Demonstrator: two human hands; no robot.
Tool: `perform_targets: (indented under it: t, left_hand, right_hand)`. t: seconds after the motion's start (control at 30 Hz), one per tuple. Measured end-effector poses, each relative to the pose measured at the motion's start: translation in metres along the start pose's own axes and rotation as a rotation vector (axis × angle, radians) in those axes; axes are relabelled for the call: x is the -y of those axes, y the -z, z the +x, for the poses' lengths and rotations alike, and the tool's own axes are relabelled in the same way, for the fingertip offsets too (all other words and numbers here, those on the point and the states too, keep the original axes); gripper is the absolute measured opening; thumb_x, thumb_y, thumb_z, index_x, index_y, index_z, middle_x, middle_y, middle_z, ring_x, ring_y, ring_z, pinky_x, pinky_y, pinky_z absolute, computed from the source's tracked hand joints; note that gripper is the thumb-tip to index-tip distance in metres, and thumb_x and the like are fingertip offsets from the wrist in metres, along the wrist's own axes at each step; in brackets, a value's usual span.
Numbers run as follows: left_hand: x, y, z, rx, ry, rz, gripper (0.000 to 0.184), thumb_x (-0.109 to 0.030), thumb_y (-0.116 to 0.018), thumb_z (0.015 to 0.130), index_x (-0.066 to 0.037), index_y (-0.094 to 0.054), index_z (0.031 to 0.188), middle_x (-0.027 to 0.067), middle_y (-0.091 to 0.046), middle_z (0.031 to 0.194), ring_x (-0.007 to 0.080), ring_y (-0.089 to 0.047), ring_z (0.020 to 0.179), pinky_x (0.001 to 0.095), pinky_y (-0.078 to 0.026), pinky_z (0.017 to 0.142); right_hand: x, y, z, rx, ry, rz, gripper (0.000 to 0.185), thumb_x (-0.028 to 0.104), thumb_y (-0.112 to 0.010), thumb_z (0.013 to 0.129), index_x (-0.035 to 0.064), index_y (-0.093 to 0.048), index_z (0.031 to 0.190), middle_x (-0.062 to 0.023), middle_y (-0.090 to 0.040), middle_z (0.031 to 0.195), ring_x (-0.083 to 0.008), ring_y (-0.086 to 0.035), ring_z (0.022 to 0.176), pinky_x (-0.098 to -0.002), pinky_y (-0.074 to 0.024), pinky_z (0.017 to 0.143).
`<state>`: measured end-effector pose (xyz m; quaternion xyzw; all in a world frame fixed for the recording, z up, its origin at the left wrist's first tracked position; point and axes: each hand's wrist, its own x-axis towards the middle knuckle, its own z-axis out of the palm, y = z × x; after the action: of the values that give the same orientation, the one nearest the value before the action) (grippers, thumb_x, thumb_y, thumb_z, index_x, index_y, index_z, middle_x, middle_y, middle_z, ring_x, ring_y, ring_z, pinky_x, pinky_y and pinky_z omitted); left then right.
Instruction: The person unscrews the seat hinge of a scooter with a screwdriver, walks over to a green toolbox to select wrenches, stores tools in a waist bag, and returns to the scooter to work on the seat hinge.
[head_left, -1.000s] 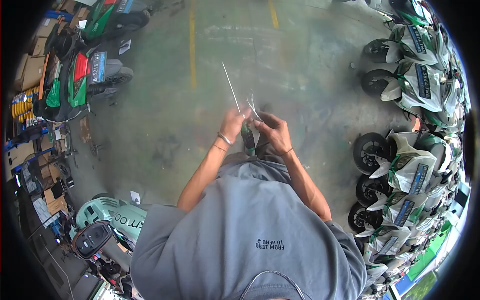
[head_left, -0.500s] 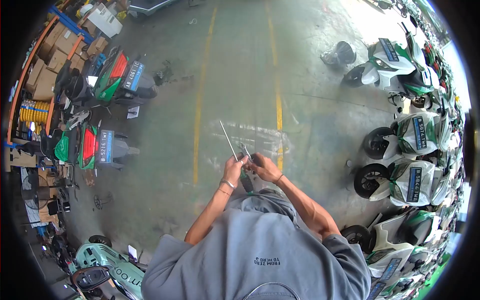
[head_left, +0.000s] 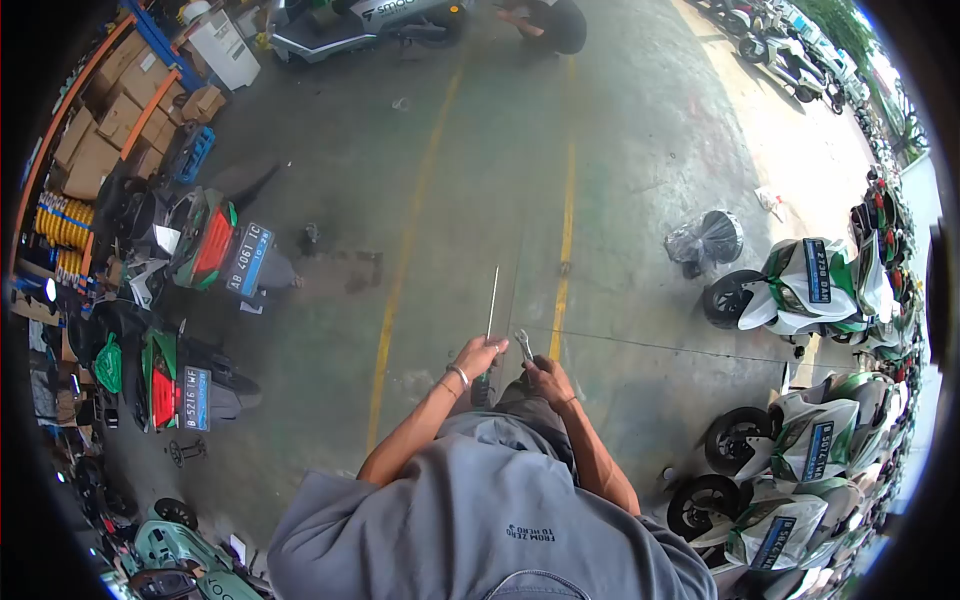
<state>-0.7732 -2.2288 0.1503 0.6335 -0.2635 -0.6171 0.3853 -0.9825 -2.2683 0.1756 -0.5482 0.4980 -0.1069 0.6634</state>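
My left hand (head_left: 480, 355) is closed around a long screwdriver (head_left: 493, 302). Its thin metal shaft points forward, and what looks like a dark green handle shows below the fist. In my right hand (head_left: 550, 381), a silver wrench (head_left: 525, 345) is gripped by its lower end, with the jaws sticking out forward. The two hands are a little apart in front of my waist, the wrench just right of the screwdriver. Both tools are in the air above the floor; my fingers cover the wrench's handle.
Scooters with number plates (head_left: 248, 262) stand on the left, near shelves of cardboard boxes (head_left: 95, 165). White and green scooters (head_left: 800, 440) line the right. A plastic-wrapped object (head_left: 712, 240) sits on the floor. Ahead are a grey scooter (head_left: 330, 35) and a crouching person (head_left: 550, 25).
My hands have moved apart, separating the wrench from the screwdriver. The shaft has swung from leaning left to nearly straight ahead. The parked scooters sit lower in view, and a person appears ahead.
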Motion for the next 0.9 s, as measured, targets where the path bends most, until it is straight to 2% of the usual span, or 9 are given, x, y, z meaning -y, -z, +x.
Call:
perform_targets:
  t: [0.1,0.23,0.37,0.47,0.57,0.63,0.77,0.87,0.9]
  left_hand:
    - [-0.114,0.009,0.057,0.007,0.088,-0.017,0.034,-0.034,-0.065,0.091,-0.004,-0.062,0.107,0.0011,-0.064,0.092,0.0103,-0.056,0.073,0.0264,-0.046,0.065]
    - [-0.169,0.028,0.184,-0.013,0.086,0.006,0.034,-0.034,-0.064,0.091,-0.003,-0.062,0.107,0.0018,-0.064,0.09,0.0105,-0.055,0.065,0.0266,-0.045,0.06]
    - [-0.187,0.054,0.302,-0.145,0.154,-0.078,0.03,-0.03,-0.064,0.09,-0.002,-0.063,0.102,0.0052,-0.065,0.085,0.012,-0.055,0.061,0.0291,-0.045,0.054]
    - [-0.198,0.078,0.376,-0.349,0.328,0.074,0.028,-0.028,-0.064,0.089,0.0,-0.065,0.089,0.0068,-0.064,0.075,0.0142,-0.057,0.058,0.0304,-0.046,0.052]
    - [-0.198,0.111,0.451,-0.426,0.403,0.077,0.03,-0.026,-0.065,0.088,0.0,-0.066,0.074,0.008,-0.061,0.062,0.0181,-0.056,0.051,0.0338,-0.045,0.049]
    - [-0.214,0.122,0.492,-0.46,0.42,0.079,0.031,-0.027,-0.066,0.087,0.002,-0.066,0.074,0.0091,-0.062,0.061,0.0192,-0.055,0.048,0.0348,-0.045,0.048]
    - [-0.255,0.11,0.587,-0.507,0.529,0.217,0.033,-0.03,-0.063,0.087,0.001,-0.066,0.074,0.0102,-0.064,0.063,0.0201,-0.06,0.052,0.0364,-0.047,0.051]
    - [-0.262,0.09,0.67,-0.452,0.606,0.279,0.035,-0.034,-0.062,0.084,0.0,-0.07,0.083,0.0146,-0.069,0.075,0.0238,-0.067,0.066,0.0396,-0.051,0.061]
    - [-0.266,0.082,0.702,-0.388,0.582,0.463,0.04,-0.038,-0.063,0.081,0.0,-0.071,0.089,0.017,-0.07,0.083,0.0262,-0.068,0.076,0.0411,-0.052,0.068]
  right_hand:
    - [0.055,0.047,0.052,-0.15,-0.033,0.173,0.03,0.027,-0.054,0.096,-0.002,-0.059,0.093,-0.0038,-0.054,0.074,-0.0129,-0.051,0.064,-0.0292,-0.043,0.053]
    - [0.078,0.117,0.158,-0.229,-0.06,0.293,0.026,0.023,-0.052,0.097,-0.0017,-0.057,0.089,-0.0015,-0.049,0.069,-0.0117,-0.046,0.058,-0.0287,-0.0365,0.048]
    - [0.103,0.195,0.279,-0.207,-0.115,0.382,0.026,0.022,-0.052,0.097,-0.0006,-0.057,0.087,-0.001,-0.049,0.068,-0.0111,-0.044,0.056,-0.0276,-0.0332,0.047]
    - [0.169,0.257,0.358,-0.149,-0.169,0.378,0.024,0.022,-0.053,0.096,-0.0013,-0.058,0.093,-0.0001,-0.047,0.067,-0.0098,-0.042,0.055,-0.0267,-0.0312,0.047]
    - [0.237,0.326,0.435,-0.119,-0.094,0.384,0.029,0.025,-0.053,0.097,-0.0037,-0.056,0.096,0.0,-0.047,0.068,-0.0096,-0.043,0.056,-0.0257,-0.0337,0.049]
    - [0.297,0.37,0.474,-0.117,0.016,0.36,0.031,0.026,-0.052,0.097,-0.0045,-0.056,0.097,-0.0004,-0.047,0.068,-0.0099,-0.043,0.056,-0.026,-0.0352,0.05]
    - [0.39,0.46,0.553,-0.168,0.197,0.368,0.031,0.025,-0.051,0.098,-0.0054,-0.057,0.097,-0.0021,-0.051,0.066,-0.01,-0.045,0.055,-0.0262,-0.0372,0.05]
    - [0.41,0.535,0.627,-0.231,0.191,0.37,0.03,0.027,-0.052,0.098,-0.002,-0.056,0.096,-0.0016,-0.05,0.07,-0.0103,-0.046,0.058,-0.0262,-0.0378,0.053]
    - [0.407,0.562,0.657,-0.259,0.184,0.362,0.029,0.027,-0.051,0.098,-0.0015,-0.056,0.096,-0.0015,-0.05,0.07,-0.0104,-0.046,0.058,-0.0261,-0.0378,0.053]
